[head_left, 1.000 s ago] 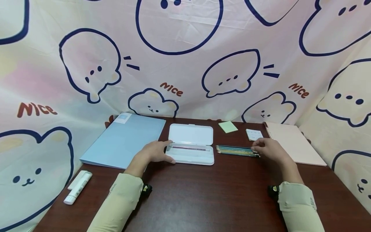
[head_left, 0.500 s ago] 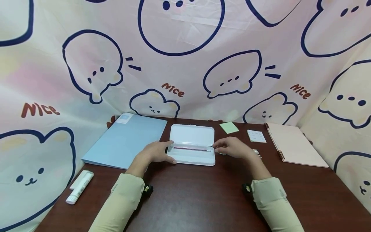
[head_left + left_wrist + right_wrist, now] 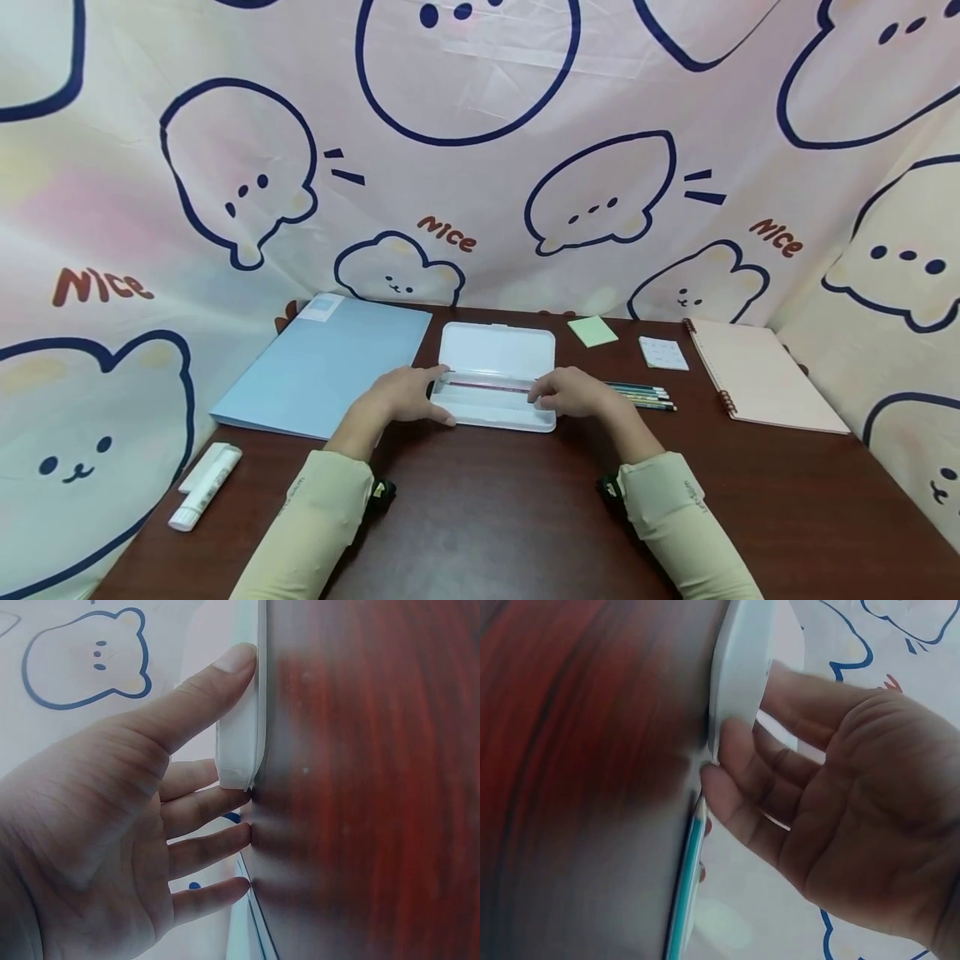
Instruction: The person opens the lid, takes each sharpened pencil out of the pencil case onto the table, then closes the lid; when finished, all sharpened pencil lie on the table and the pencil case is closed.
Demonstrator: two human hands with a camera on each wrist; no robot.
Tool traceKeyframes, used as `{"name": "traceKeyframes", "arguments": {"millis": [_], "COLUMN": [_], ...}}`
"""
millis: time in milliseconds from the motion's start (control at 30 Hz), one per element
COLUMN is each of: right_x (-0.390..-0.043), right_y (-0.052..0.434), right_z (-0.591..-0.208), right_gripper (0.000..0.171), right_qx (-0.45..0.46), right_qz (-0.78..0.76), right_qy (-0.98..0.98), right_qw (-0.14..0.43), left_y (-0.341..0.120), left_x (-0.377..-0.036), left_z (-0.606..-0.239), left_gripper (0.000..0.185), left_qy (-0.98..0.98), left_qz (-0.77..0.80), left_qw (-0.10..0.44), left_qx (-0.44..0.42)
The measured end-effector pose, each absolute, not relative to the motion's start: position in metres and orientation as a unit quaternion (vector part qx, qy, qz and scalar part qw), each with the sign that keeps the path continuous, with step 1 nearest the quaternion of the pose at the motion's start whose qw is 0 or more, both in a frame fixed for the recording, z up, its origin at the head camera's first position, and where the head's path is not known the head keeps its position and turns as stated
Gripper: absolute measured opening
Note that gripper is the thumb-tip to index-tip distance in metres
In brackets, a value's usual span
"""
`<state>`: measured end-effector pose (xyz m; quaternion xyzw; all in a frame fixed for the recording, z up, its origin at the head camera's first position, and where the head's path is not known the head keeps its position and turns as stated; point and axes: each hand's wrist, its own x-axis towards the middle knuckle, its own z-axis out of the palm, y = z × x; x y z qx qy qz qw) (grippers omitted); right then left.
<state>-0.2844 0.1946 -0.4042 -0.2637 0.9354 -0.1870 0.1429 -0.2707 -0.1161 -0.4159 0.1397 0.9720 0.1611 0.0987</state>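
Observation:
A white pencil case lies open at the table's middle, lid folded back, with a reddish pencil in its tray. My left hand steadies the left end: its thumb lies along the case front edge, and the straight fingers of the left hand touch the table. My right hand rests at the right end. In the right wrist view the right hand has loosely bent fingers at the case corner. No pencil shows in it. Several pencils lie just right; a teal pencil points at my fingertips.
On the dark wooden table a blue folder lies at the left and a glue stick near the left edge. A green sticky pad, a white pad and a pink spiral notebook lie at the right. Cartoon cloth hangs all round.
My right hand has moved left from the row of pencils to the right end of the open case. The left hand and the case have stayed put.

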Motion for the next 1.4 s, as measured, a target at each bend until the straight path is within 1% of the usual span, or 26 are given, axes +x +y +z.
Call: {"name": "traceKeyframes", "arguments": {"millis": [133, 367, 600, 867, 1033, 1133, 1300, 1400], "right_x": [-0.285, -0.285, -0.288, -0.289, -0.287, -0.286, -0.285, -0.283], "right_y": [0.191, 0.189, 0.198, 0.231, 0.257, 0.275, 0.302, 0.317], "right_z": [-0.406, -0.407, -0.406, -0.399, -0.394, -0.395, -0.397, -0.399], "right_gripper": [0.016, 0.007, 0.007, 0.008, 0.008, 0.011, 0.018, 0.018], "right_qx": [-0.261, -0.238, -0.248, -0.232, -0.217, -0.208, -0.191, -0.185], "right_qz": [-0.173, -0.2, -0.237, -0.285, -0.287, -0.294, -0.315, -0.326], "right_qy": [0.94, 0.941, 0.935, 0.926, 0.931, 0.932, 0.929, 0.926], "right_qw": [0.135, 0.132, 0.09, 0.082, 0.055, 0.045, 0.043, 0.042], "left_y": [-0.116, -0.116, -0.115, -0.115, -0.116, -0.116, -0.117, -0.117], "left_x": [-0.27, -0.271, -0.272, -0.272, -0.271, -0.271, -0.272, -0.273], "left_z": [-0.416, -0.416, -0.417, -0.416, -0.414, -0.414, -0.415, -0.416], "left_gripper": [0.096, 0.096, 0.097, 0.096, 0.096, 0.096, 0.096, 0.096], "left_qy": [0.971, 0.971, 0.971, 0.971, 0.971, 0.971, 0.971, 0.971], "left_qz": [0.162, 0.163, 0.165, 0.162, 0.161, 0.162, 0.162, 0.161], "left_qw": [0.102, 0.104, 0.109, 0.11, 0.109, 0.108, 0.107, 0.109], "left_qx": [0.141, 0.138, 0.132, 0.137, 0.138, 0.14, 0.14, 0.14]}}
